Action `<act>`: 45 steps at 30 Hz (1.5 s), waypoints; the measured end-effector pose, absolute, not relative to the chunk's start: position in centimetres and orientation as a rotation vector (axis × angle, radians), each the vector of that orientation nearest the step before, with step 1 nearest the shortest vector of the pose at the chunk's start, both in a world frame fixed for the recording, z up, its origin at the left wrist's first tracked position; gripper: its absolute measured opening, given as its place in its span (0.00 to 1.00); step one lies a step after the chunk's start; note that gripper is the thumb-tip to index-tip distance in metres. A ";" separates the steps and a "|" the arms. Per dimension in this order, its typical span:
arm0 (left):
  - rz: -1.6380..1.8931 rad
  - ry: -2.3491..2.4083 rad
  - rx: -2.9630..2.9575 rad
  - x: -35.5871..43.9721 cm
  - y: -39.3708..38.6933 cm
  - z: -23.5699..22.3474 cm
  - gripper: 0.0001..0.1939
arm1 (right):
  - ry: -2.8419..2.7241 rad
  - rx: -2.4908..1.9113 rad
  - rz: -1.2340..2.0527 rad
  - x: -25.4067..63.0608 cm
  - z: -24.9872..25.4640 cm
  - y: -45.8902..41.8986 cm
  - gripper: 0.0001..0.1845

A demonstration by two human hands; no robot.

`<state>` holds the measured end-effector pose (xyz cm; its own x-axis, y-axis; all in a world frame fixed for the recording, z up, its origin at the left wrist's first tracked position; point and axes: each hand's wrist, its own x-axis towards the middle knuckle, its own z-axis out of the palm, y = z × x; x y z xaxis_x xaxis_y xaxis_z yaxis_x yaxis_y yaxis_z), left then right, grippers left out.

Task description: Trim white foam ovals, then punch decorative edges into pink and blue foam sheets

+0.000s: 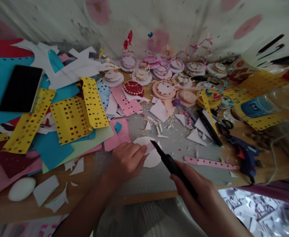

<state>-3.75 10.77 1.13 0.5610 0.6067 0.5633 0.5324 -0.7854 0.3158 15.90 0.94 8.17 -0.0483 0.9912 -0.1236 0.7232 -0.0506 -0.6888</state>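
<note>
My left hand [127, 160] is closed in a pinch on a white round paper piece [151, 152] that lies on the grey cutting mat [179, 144]. My right hand [201, 194] grips a black craft knife [170, 163], its tip pointing up-left and touching the white piece near my left fingers. Small paper scraps lie scattered just beyond the piece.
Punched yellow paper sheets [71, 118], blue and pink sheets and a black phone [21, 88] fill the left. Several decorated paper discs [165, 88] line the back. Black marker [210, 127], scissors [224, 126], a blue glue gun [244, 154], a pink punched strip [211, 163] and a bottle [263, 107] sit right.
</note>
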 end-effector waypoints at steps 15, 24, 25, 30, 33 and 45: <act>1.045 0.962 2.668 -3.7 10.8 1.0 0.05 | -1.787 -1.822 0.854 15.8 8.2 0.9 0.17; 1.028 0.962 2.721 -4.2 11.1 1.4 0.10 | -1.634 -1.989 0.550 20.4 5.5 1.6 0.19; 1.021 0.955 2.731 -4.2 11.1 1.4 0.11 | -1.629 -2.008 0.526 21.1 4.9 1.8 0.19; 0.885 0.849 2.850 -3.7 11.1 2.0 0.15 | -1.723 -2.112 0.288 24.7 1.5 2.7 0.23; 0.740 0.785 2.805 -3.3 10.7 2.5 0.19 | -1.816 -2.066 0.125 26.5 -0.2 3.2 0.21; 0.637 1.422 2.723 -10.9 11.7 4.9 0.16 | -2.015 -1.894 -0.207 27.4 -1.3 4.4 0.16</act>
<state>-10.90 11.65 4.93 0.5070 0.7875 0.3504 0.7858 -0.5894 0.1877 27.44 4.44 -1.32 -0.0310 0.9323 0.3603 0.9861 0.0874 -0.1414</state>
